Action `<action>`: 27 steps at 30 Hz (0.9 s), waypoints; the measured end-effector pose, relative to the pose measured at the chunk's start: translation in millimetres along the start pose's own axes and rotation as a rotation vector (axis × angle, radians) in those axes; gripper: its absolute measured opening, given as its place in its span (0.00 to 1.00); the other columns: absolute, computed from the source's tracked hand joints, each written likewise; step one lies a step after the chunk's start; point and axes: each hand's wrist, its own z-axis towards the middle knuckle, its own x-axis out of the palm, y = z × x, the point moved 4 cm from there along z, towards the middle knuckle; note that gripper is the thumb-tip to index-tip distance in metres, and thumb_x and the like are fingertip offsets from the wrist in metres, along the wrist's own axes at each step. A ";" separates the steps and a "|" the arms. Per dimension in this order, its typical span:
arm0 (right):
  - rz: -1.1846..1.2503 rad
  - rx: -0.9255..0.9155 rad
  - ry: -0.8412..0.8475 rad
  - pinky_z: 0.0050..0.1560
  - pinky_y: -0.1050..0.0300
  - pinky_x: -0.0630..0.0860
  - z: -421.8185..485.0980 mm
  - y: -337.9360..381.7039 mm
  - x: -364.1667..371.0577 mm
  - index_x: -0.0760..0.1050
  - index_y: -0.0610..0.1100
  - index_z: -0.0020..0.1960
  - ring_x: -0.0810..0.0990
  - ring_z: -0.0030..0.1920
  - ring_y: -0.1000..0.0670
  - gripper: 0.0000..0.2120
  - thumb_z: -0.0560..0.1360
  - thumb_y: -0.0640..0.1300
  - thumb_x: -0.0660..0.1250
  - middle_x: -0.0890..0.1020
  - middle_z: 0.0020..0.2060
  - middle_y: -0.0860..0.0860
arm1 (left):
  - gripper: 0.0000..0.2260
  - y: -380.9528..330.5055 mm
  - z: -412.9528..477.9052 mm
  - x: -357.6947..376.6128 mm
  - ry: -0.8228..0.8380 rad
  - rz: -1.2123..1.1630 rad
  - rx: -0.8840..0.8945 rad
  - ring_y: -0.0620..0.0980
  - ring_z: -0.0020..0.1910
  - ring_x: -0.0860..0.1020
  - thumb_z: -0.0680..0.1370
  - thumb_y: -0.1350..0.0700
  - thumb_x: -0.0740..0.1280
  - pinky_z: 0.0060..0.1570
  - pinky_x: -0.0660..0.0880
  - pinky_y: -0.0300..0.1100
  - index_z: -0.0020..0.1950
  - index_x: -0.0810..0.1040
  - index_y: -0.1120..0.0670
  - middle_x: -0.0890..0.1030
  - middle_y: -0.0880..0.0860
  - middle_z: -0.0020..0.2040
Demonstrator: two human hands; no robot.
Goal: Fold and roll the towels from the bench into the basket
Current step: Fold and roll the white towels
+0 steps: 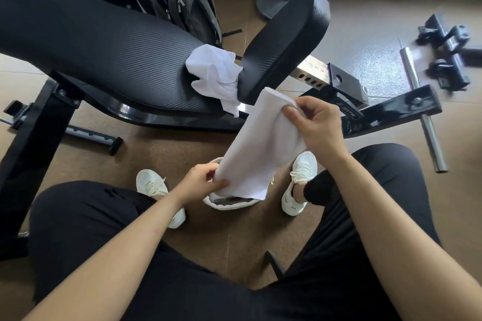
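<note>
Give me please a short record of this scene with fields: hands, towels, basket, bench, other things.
left hand: grips the lower end of the folded towel
right hand: grips the upper end of the folded towel
crumpled towel: lies on the bench, in the gap between its two pads
basket: on the floor between the shoes, mostly hidden under the folded towel
backpack: on the floor behind the bench
steel bar: on the floor at right
</note>
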 end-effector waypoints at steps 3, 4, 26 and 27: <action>-0.026 0.096 -0.140 0.40 0.66 0.74 7.2 -20.2 -20.5 0.84 0.43 0.48 0.76 0.36 0.63 0.04 0.77 0.44 0.74 0.82 0.37 0.58 | 0.04 4.7 1.6 -6.7 -0.059 -0.029 -0.068 0.52 0.51 0.83 0.77 0.51 0.74 0.55 0.80 0.57 0.50 0.83 0.49 0.85 0.47 0.49; -0.030 0.123 -0.167 0.40 0.66 0.75 9.2 -25.8 -25.3 0.85 0.43 0.48 0.77 0.36 0.64 0.05 0.77 0.45 0.74 0.82 0.38 0.57 | 0.04 4.9 1.0 -8.5 -0.084 -0.046 -0.069 0.51 0.51 0.83 0.77 0.53 0.74 0.56 0.80 0.55 0.51 0.83 0.49 0.85 0.48 0.49; -0.049 0.477 -0.359 0.49 0.56 0.78 15.6 -74.7 -29.2 0.83 0.41 0.51 0.79 0.42 0.52 0.08 0.77 0.46 0.73 0.81 0.40 0.52 | 0.15 -19.8 -36.6 -58.8 -0.457 -0.907 -0.022 0.48 0.33 0.84 0.65 0.55 0.78 0.30 0.81 0.40 0.45 0.76 0.58 0.85 0.51 0.35; -0.057 0.472 -0.362 0.47 0.58 0.77 15.0 -73.4 -28.2 0.83 0.42 0.50 0.79 0.41 0.54 0.07 0.78 0.46 0.73 0.81 0.40 0.53 | 0.16 -20.2 -37.1 -59.5 -0.464 -0.911 -0.020 0.47 0.33 0.84 0.64 0.54 0.78 0.30 0.81 0.40 0.44 0.76 0.58 0.84 0.51 0.35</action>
